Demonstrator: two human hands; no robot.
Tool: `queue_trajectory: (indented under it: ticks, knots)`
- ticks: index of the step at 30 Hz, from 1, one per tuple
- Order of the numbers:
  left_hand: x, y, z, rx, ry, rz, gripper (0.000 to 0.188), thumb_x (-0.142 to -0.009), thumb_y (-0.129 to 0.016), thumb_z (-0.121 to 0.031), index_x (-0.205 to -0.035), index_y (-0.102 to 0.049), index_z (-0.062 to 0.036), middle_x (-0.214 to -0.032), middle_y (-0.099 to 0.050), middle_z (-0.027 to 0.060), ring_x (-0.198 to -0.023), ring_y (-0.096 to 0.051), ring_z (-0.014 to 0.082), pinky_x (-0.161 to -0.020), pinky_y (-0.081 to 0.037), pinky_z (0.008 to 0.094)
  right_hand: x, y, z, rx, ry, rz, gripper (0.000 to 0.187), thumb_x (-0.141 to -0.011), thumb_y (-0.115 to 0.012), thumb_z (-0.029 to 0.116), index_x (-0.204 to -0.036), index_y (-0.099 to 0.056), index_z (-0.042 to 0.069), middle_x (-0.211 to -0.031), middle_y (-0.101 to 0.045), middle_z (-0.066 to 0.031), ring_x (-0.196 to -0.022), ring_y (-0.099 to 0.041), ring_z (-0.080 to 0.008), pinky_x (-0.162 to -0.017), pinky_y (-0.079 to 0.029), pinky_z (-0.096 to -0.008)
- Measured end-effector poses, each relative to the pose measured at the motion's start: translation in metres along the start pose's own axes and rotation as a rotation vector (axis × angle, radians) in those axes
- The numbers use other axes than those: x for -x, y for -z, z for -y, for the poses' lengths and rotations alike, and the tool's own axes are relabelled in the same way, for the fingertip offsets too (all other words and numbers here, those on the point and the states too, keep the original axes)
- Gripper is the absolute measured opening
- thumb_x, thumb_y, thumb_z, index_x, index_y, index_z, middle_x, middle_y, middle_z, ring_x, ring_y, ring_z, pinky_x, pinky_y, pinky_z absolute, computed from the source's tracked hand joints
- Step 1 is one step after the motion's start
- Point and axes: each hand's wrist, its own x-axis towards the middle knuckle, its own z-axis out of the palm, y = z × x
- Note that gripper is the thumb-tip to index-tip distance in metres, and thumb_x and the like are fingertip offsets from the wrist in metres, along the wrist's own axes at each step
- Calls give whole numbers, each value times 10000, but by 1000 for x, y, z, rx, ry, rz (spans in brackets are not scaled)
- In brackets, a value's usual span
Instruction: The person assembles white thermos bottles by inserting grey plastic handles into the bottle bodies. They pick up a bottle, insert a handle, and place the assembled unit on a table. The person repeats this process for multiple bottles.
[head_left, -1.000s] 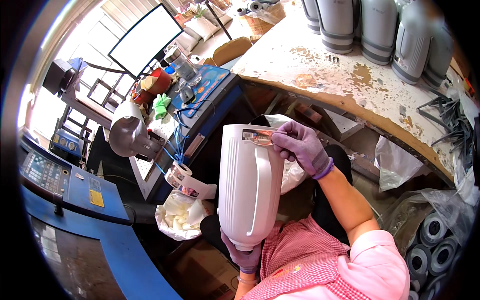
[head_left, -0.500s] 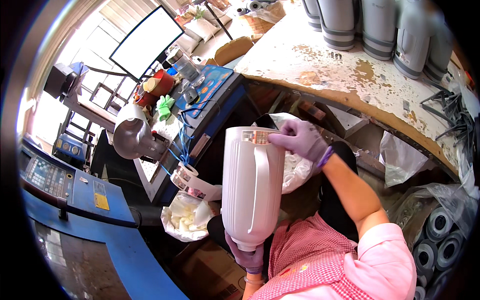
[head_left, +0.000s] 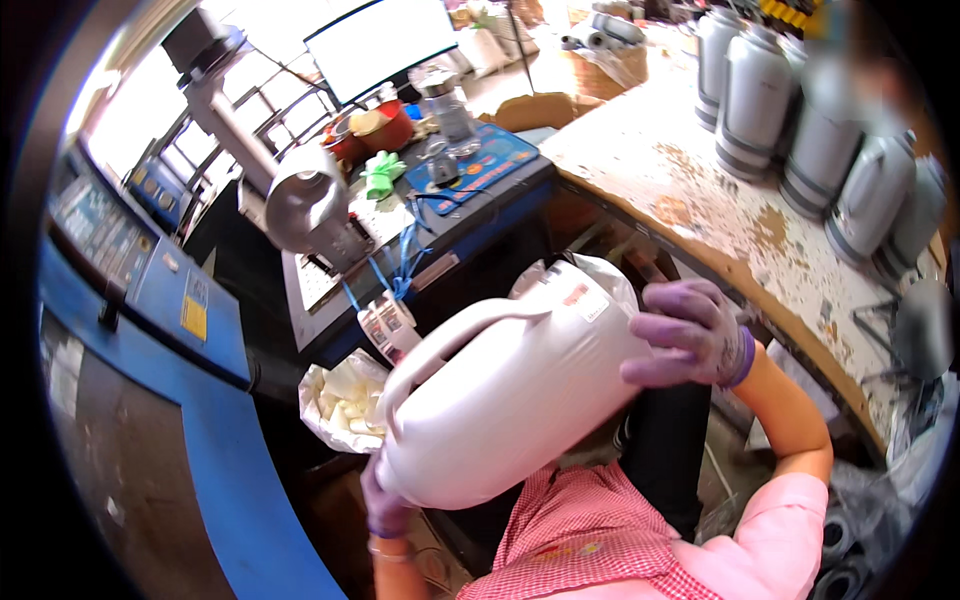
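A pale lilac-grey thermos flask body [head_left: 510, 400] with a long side handle [head_left: 440, 345] lies tilted in front of me. Its narrow neck points to the lower left, its wide base to the upper right. My gloved left hand [head_left: 382, 500] is closed round the neck end, partly hidden behind it. A small printed sticker [head_left: 588, 300] shows near the base, on the flask's side. My gloved right hand [head_left: 690, 335] has its fingers spread beside the base; whether the fingertips touch it cannot be made out.
Several grey flasks [head_left: 755, 100] stand on the worn white bench [head_left: 640, 170] at the right. A sticker roll [head_left: 388, 325] hangs by the dark desk at left, above a bag of pale scraps [head_left: 345, 405]. A blue machine [head_left: 220, 450] borders the left side.
The flask body has swung from upright to a slant, base toward the right, handle now on the upper left. My right hand has released the sticker corner and spread its fingers. The view has shifted.
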Motion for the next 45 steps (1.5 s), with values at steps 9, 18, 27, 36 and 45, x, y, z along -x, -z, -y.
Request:
queue_trajectory:
  ticks: [9, 18, 27, 36, 45]
  knots:
    - [-208, 9, -118, 99, -401, -18, 538, -973, -612, -248, -1402, -465, 41, -1282, -574, 137, -1026, -614, 192, -896, -489, 294, -18, -70, -9, -753, -795, -165, 362, -934, -639, 155, -1256, -612, -7, -1115, -694, -104, -974, -678, -207, -891, -535, -324]
    - [-443, 78, -159, -563, -342, -568, 345, -880, -530, -236, -1116, -688, -40, -1032, -704, 227, -933, -669, 455, -854, -537, 450, -184, -193, -105, -1208, -1271, -438, 244, -940, -613, 323, -888, -635, 85, -653, -560, 18, -514, -504, -86, -431, -370, -250]
    - [-266, 93, -63, 599, -614, -540, 397, -935, -596, -245, -1294, -543, -84, -961, -623, 74, -735, -625, 159, -550, -476, 288, -324, -381, -136, -801, -1130, -120, 381, -893, -489, 288, -1104, -666, 26, -1011, -685, -267, -1008, -641, -429, -866, -490, -468]
    - [-60, 94, 2, -1175, -742, -1093, 340, -800, -782, -179, -1080, -679, -15, -1023, -685, 164, -908, -664, 342, -819, -547, 443, -332, -387, -109, -434, -885, 160, 691, -907, -577, 455, -1422, -412, 26, -1334, -520, -305, -1182, -565, -444, -995, -453, -486]
    - [11, 65, 32, -505, -458, -376, 540, -772, -814, -252, -1193, -619, 24, -1140, -646, 164, -1033, -633, 303, -908, -515, 425, -204, -201, 59, -2313, -545, 92, 1007, -861, -679, 537, -1588, -128, 110, -1555, -325, -152, -1386, -396, -252, -1139, -321, -427]
